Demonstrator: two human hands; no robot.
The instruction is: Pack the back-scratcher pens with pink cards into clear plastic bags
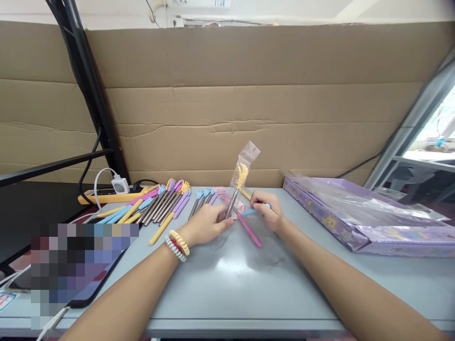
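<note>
A gray table (227, 296) stands before a brown cardboard wall (227, 106). Nearest, a pink handle (249, 230) lies just in front of a yellow hand-shaped back scratcher (242, 176). The left hand (209, 223) is nearly closed, pinching the scratcher's rod through its clear bag (250, 150), maybe to keep it steady. To the scratcher's right, the right hand (269, 210) curls tight round a light blue handle (250, 211). To its left, more scratchers (166, 203) lie bunched, perhaps to save room. Far to its right sits a purple box (320, 215).

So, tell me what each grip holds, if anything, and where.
Left grip: the bagged yellow-headed back scratcher, by its lower metal shaft. Right grip: apparently the light-blue handle, near its right end.
</note>
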